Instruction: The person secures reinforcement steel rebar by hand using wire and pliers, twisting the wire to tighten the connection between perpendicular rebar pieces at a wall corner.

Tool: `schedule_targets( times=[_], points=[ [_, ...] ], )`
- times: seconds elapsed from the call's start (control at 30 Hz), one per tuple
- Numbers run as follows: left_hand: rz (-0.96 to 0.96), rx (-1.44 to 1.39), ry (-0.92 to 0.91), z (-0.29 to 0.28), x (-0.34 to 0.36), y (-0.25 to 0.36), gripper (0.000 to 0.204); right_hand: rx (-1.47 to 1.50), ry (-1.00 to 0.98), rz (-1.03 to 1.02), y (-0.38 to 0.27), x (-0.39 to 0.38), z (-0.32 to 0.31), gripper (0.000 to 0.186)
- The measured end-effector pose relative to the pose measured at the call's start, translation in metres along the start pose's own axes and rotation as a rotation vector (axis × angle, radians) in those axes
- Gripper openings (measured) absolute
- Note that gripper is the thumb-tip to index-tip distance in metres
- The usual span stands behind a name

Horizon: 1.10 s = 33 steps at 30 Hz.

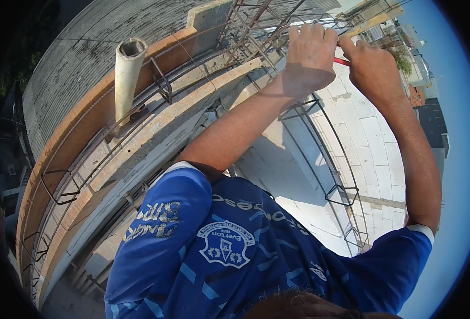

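Both my arms reach up to the top of the view, towards a tangle of steel rebar (253,24). My left hand (310,59) is closed with its back towards me, and its fingers curl over the far side, so what they grip is hidden. Beside it, my right hand (372,66) is closed around a tool with a red handle (342,61). Only a short piece of that handle shows between the two hands, and the tool's working end cannot be seen. Below my forearms runs a rebar cage with square stirrups (342,195).
Curved wooden formwork boards (99,95) run along the left, with rebar between them. A pale upright pipe (126,80) stands in that channel. Corrugated roofing (81,58) lies beyond. To the right are white blocks (362,133), and open sky shows past the edge.
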<state>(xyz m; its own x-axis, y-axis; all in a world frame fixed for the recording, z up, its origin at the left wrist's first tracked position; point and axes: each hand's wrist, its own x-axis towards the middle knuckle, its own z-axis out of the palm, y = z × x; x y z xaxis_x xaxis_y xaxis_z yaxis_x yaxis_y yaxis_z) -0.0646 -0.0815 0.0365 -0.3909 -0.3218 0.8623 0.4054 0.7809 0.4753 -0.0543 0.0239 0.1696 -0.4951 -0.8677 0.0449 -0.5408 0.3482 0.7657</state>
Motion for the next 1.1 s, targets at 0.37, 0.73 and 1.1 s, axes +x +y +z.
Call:
schedule_targets(
  times=[0.37,0.73,1.1],
  points=[
    [0.113,-0.227,-0.012,-0.010,-0.015,-0.001,0.027,0.489,-0.361,0.188,-0.001,0.002,0.001,0.014],
    [-0.092,-0.007,-0.943,-0.013,0.043,0.012,0.025,0.582,-0.542,0.268,0.025,-0.001,0.035,0.028],
    [-0.055,-0.008,-1.171,-0.011,0.048,0.009,0.033,0.268,-0.236,0.226,-0.013,-0.022,0.058,0.010]
  ],
)
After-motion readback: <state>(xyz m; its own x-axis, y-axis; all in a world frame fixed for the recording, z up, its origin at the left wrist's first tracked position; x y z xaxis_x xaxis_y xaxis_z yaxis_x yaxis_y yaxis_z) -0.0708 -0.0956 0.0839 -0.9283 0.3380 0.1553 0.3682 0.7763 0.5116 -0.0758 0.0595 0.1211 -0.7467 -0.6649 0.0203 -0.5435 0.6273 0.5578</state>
